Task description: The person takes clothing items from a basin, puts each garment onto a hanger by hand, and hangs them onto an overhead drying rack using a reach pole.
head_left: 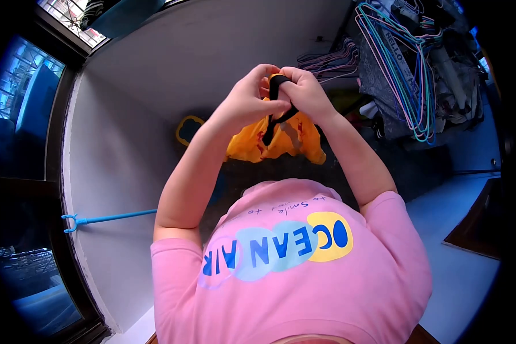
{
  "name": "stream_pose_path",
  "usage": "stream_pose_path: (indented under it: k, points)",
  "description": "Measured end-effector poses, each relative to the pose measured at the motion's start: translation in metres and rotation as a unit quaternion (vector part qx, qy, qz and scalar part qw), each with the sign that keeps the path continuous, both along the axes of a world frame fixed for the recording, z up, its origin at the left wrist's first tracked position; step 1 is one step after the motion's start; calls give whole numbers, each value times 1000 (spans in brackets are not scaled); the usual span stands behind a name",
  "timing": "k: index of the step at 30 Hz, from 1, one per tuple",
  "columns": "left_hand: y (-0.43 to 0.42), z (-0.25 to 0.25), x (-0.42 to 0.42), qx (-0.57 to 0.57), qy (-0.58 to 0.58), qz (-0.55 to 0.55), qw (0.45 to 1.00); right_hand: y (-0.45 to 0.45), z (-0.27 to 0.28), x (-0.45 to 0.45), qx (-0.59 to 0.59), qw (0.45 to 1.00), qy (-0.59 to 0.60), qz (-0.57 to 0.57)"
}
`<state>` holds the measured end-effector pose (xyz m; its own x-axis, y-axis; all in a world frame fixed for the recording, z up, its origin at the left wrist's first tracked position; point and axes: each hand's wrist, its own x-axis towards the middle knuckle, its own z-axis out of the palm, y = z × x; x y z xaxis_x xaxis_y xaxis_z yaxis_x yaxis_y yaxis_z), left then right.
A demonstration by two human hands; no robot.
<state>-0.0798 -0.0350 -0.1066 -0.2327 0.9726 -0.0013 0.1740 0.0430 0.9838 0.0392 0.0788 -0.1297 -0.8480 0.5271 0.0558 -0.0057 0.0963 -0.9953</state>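
Note:
A yellow-orange cloth garment (249,142) with red marks and a black band (275,86) hangs from both hands, in front of my chest. My left hand (247,98) grips it near the top with curled fingers, the thumb reaching across toward the other hand. On the other side, my right hand (308,94) pinches the top edge, its fingertips close to those of my left. The black band loops between the hands. The garment's lower part hangs loose in folds. Its exact kind I cannot make out.
Pink and blue hangers (410,74) hang at the upper right beside dark clothes; more hangers (332,60) are behind my right hand. A blue forked pole (114,219) leans at the left wall. A yellow-rimmed object (183,131) lies below. Windows (26,114) line the left.

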Motion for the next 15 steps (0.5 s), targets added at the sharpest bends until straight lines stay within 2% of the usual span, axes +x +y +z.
stream_pose_path:
  k: [3, 4, 6, 7, 10, 11, 12, 13, 14, 15]
  points:
    - [17, -29, -15, 42, -36, 70, 996, 7, -4, 2, 37, 998, 22, -35]
    - [17, -35, -19, 53, 87, 120, 988, 13, -3, 8, 51, 997, 23, -57]
    - [21, -53, -26, 73, 287, 195, 935, 16, 5, 20, 40, 993, 30, -104]
    - [25, -65, -33, 53, 264, 208, 940, 15, 14, 27, 45, 988, 27, -146]
    - [23, -85, -46, -19, 360, 258, 896, 19, 20, 51, 79, 973, 9, -217]
    - [20, -86, -49, -48, 330, 256, 907, 21, 18, 61, 105, 966, -8, -238]
    - [20, -84, -51, -72, 301, 248, 918, 27, 6, 73, 123, 970, 7, -211]
    - [19, -79, -49, -63, 209, 233, 948, 26, 0, 84, 188, 961, -36, -200]
    - [18, -72, -43, -55, 115, 209, 970, 20, -3, 96, 151, 971, -53, -177]
    - [20, -64, -33, -27, 17, 197, 980, 19, -12, 106, 187, 964, -83, -170]
